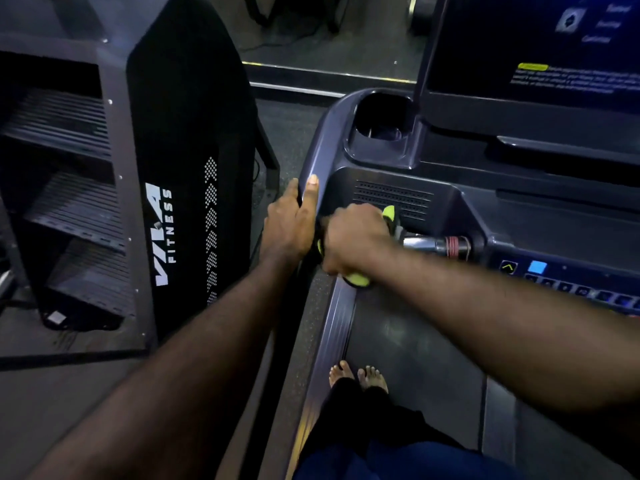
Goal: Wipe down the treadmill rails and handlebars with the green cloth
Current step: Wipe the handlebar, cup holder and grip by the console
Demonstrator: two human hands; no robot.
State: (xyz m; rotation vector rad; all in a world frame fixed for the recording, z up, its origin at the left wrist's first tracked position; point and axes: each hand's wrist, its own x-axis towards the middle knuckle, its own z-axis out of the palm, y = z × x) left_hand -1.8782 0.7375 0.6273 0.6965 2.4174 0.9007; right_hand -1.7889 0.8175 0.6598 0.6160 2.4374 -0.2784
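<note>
My right hand (355, 237) grips the green cloth (358, 279), bunched round the left end of the chrome front handlebar (420, 244); bits of green show above and below my fist. My left hand (291, 223) rests on the treadmill's left side rail (317, 161), thumb on top and fingers down its outer side. Most of the cloth is hidden under my right hand.
The treadmill console has a cup holder (379, 128), a screen (540, 46) and a lit button panel (536, 268). My bare feet (358, 375) stand on the belt by the left foot rail (334, 334). A black "VIVA FITNESS" stair machine (166, 168) stands close on the left.
</note>
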